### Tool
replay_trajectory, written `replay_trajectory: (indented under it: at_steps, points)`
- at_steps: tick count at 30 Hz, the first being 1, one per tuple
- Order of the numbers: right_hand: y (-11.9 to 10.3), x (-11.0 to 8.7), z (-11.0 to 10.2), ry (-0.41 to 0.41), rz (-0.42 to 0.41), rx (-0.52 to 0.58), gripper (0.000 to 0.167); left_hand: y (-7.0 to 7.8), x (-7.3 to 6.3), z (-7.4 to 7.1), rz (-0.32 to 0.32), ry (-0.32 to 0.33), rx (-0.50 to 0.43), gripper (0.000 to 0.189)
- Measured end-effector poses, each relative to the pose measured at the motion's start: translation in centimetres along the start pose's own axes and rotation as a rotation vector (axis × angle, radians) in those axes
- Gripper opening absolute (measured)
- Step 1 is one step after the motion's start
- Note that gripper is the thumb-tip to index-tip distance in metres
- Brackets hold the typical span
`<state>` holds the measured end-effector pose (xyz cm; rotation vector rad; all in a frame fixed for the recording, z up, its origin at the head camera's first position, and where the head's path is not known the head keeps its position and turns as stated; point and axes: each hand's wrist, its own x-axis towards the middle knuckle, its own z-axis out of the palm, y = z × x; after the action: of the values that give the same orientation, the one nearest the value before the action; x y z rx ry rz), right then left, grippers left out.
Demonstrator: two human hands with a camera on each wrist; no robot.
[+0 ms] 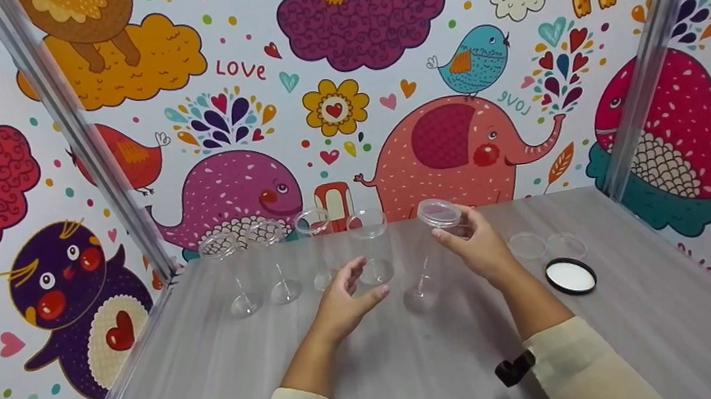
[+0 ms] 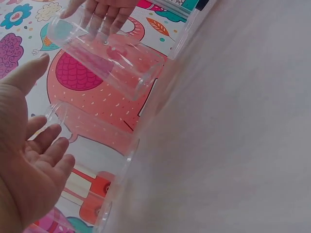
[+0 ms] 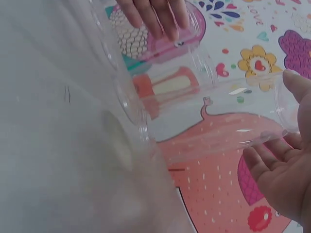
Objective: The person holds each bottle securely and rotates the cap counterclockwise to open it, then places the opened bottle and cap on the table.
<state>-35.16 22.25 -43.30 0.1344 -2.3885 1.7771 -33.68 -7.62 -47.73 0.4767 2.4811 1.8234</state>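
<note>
My right hand (image 1: 480, 246) grips the top of a tall clear plastic jar (image 1: 428, 261), thumb on one side and fingers on the other. The rim there looks thick, like a clear lid (image 1: 439, 212). In the right wrist view the jar (image 3: 218, 121) has its base down at the tabletop. My left hand (image 1: 344, 301) is held up to the left of it, fingers loosely spread and holding nothing. Just behind the left hand stands another clear jar (image 1: 370, 244). The left wrist view shows the left hand (image 2: 36, 160) apart from both jars.
Several more clear jars, including the leftmost jar (image 1: 245, 303), stand in a row at the back left. On the right lie two clear ring-like discs (image 1: 527, 246) and a white disc with a black rim (image 1: 570, 276). A patterned wall (image 1: 337, 155) borders the grey table (image 1: 216, 386).
</note>
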Motion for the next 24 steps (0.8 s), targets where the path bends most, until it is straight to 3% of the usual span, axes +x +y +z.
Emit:
replay_trajectory:
  at_steps: [11, 16, 24]
  points:
    - [-1.3, -0.9, 2.1, -0.022, -0.059, 0.137, 0.078, 0.2, -0.4, 0.0, -0.070, -0.002, 0.248, 0.097]
    - [-1.9, -1.1, 2.9, -0.056, -0.081, 0.207, 0.074, 0.3, -0.4, 0.0, -0.095, -0.005, 0.268, 0.102]
    - [-2.8, -1.5, 3.9, -0.084, -0.093, 0.254, 0.071, 0.1, -0.3, 0.1, -0.069, -0.022, 0.242, 0.105]
